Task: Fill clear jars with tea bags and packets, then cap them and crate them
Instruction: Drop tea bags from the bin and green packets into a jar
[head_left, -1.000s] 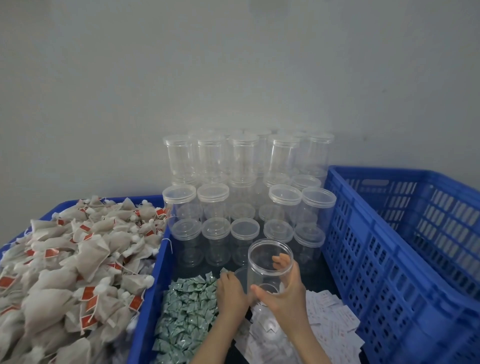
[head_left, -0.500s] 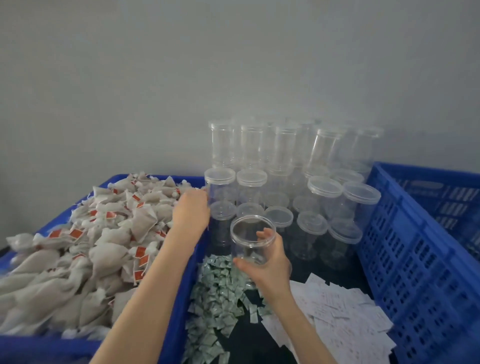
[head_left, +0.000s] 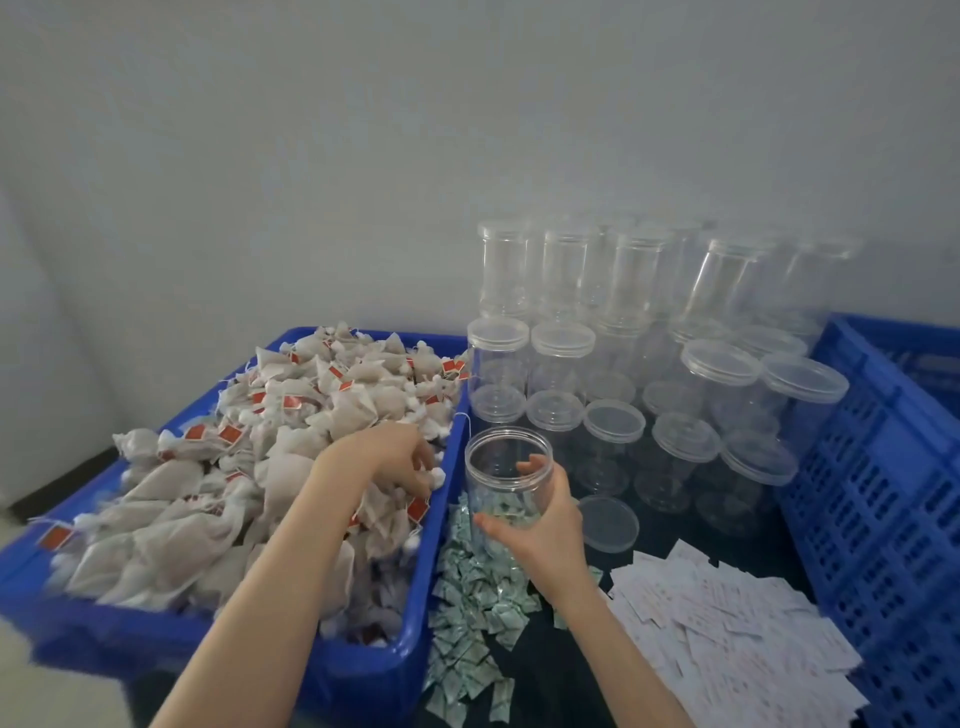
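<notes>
Left hand now among tea bags.

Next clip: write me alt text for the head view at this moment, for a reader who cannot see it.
A person's right hand holds an open clear jar while the left hand reaches into a blue bin heaped with tea bags. Below the jar lie green packets, white packets and a loose lid; capped empty jars stand stacked behind, and a blue crate sits right.
</notes>
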